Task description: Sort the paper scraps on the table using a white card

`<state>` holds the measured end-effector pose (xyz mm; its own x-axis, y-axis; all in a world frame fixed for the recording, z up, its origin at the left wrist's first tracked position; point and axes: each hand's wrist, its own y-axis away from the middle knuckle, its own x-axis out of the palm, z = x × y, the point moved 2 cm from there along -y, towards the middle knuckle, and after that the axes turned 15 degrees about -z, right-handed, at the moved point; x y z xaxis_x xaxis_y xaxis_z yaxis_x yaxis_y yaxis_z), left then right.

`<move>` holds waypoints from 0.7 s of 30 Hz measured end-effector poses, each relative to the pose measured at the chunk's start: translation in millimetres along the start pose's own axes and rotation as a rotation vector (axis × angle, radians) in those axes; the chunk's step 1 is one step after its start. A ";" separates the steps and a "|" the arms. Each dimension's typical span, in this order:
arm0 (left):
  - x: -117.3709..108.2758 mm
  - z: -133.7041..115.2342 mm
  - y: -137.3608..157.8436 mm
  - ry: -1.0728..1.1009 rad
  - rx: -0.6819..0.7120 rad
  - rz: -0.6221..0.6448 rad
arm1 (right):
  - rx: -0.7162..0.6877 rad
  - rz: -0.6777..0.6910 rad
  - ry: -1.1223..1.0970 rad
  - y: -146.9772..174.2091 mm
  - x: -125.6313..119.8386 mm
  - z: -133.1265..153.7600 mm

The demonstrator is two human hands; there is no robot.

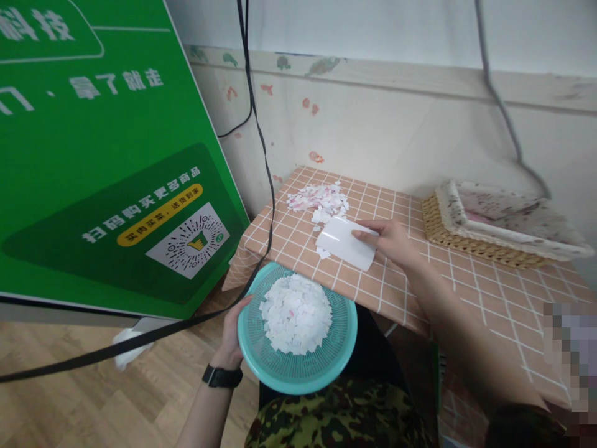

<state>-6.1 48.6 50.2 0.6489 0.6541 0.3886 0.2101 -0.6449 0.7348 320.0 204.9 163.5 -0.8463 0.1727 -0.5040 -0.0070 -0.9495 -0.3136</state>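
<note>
My left hand point(232, 333) grips the rim of a round teal plastic colander point(345, 348), which I hold just below the table's front edge. Inside it lies a heap of small white paper scraps point(296, 314). My right hand point(389, 239) pinches a curved white card or plastic sheet point(347, 244), its lower part close to the tabletop. Loose scraps touch or lie beside the sheet's left side. Beyond it, a pile of white and pinkish paper scraps point(319, 200) rests on the table. The fingers under the colander are partly hidden.
A brown checked tablecloth point(466, 292) covers the table against the wall. At the right stands a wicker basket point(494, 246) with a flowered cloth lining. A large green sign panel point(116, 137) rises at the left. Black cables point(265, 155) hang in front of the table's left corner.
</note>
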 end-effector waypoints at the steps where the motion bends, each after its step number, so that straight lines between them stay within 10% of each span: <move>1: 0.1 0.1 0.1 0.003 0.001 -0.007 | 0.022 -0.034 0.000 0.3 -0.9 -1.2; 6: 2.7 -1.0 2.0 0.029 -0.003 -0.033 | 0.049 -0.081 0.062 5.0 -1.6 -1.2; 14: 3.3 -2.8 4.0 0.014 -0.004 -0.057 | -0.060 0.256 -0.094 42.7 30.9 39.1; 21: -0.1 4.4 0.4 -0.007 -0.044 -0.009 | -0.115 -0.141 0.215 -19.1 -11.7 17.4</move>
<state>-2.9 46.6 47.9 0.6524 0.6568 0.3781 0.1838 -0.6211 0.7619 320.8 216.4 189.4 -0.7087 0.3640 -0.6043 -0.0453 -0.8783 -0.4759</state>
